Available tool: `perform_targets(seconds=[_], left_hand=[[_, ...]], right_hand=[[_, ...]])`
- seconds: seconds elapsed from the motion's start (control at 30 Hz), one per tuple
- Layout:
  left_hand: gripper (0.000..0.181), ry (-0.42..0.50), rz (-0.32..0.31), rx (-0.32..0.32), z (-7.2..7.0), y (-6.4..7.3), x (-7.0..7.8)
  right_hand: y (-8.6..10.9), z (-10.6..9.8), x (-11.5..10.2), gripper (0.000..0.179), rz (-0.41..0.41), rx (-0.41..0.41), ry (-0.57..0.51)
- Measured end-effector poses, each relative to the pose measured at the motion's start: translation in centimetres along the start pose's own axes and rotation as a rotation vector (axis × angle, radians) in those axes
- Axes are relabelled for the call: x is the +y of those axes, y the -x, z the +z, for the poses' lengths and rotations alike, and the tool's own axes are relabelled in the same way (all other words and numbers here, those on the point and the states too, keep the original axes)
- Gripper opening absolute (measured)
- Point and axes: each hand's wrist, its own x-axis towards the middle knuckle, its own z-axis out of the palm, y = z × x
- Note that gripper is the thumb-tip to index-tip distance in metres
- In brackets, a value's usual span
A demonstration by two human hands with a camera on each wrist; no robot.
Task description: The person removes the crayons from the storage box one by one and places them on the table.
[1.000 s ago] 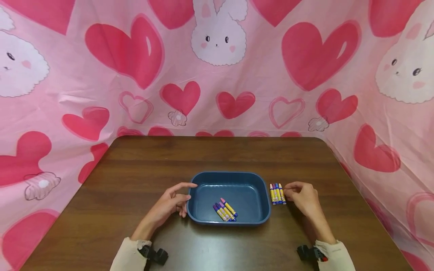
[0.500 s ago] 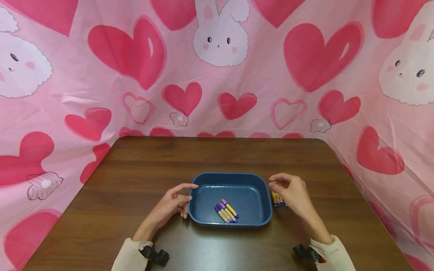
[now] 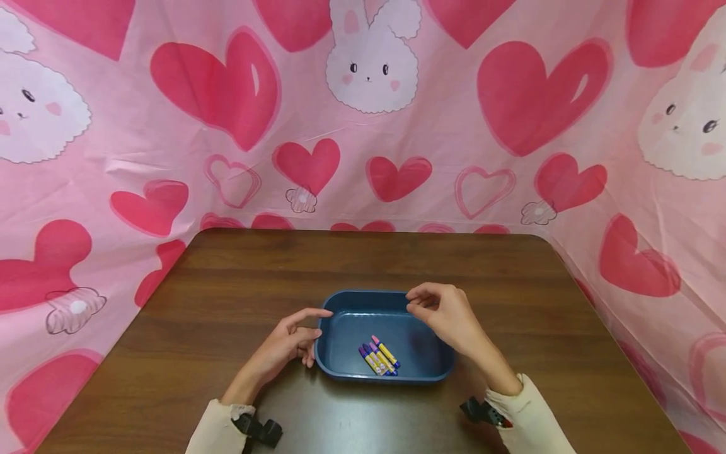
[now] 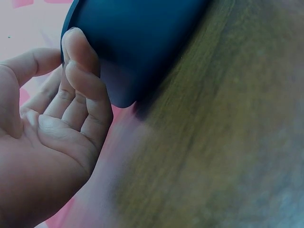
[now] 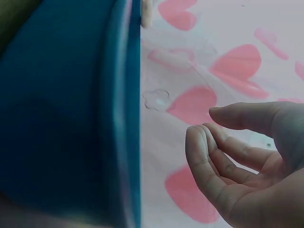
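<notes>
- In the head view, my left grip [image 3: 283, 347] is pinching the left rim of the blue tray [image 3: 422, 347], one digit reaching over the edge and another touching it just nearer to me.
- My right grip [image 3: 450, 321] is hovering over the tray's right end, fingers gently bent, thumb and forefinger parted at the tips — a small gap is showing between them.
- Four crayons [image 3: 381, 358] in yellow wrappers are lying side by side on the tray floor, close to its near wall and about midway along; they are slanting, purple tips on the left pair and pink on the right.
- The tray is sitting level on the brown worktop [image 3: 227, 315], and a pink cloth [image 3: 437, 132] with hearts and rabbits is hanging behind it.
- Cream sleeves [image 3: 215, 429] are covering my forearms, and a black wrist device [image 3: 259, 430] is showing at each cuff.
- In the left wrist view, my palm is facing the lens, and my bent fingers are touching the tray's outer wall while my thumb is meeting its edge.
- In the right wrist view, my fingers are curving loosely toward my thumb — tips near, yet apart — and the blurred tray edge is filling the left side.
</notes>
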Motion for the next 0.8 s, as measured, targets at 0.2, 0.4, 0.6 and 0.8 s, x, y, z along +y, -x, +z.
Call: perform_targets(seconds=[0.2, 0.4, 0.6, 0.8], left_hand=[[0.044, -0.012, 0.001, 0.009, 0.0, 0.1, 0.2], [0.044, -0.028, 0.000, 0.019, -0.1, 0.4, 0.6], [0.043, -0.031, 0.002, 0.010, 0.0, -0.1, 0.5], [0.042, -0.033, -0.007, 0.010, 0.1, -0.2, 0.2]], right_hand=[[0.1, 2.2, -0.3, 0.011, -0.022, -0.094, -0.020], [-0.2, 3.9, 0.1, 0.011, -0.060, -0.202, 0.012], [0.1, 4.9, 0.8, 0.012, -0.048, -0.231, 0.058], [0.5, 6.3, 2.2, 0.007, -0.038, -0.274, 0.165]])
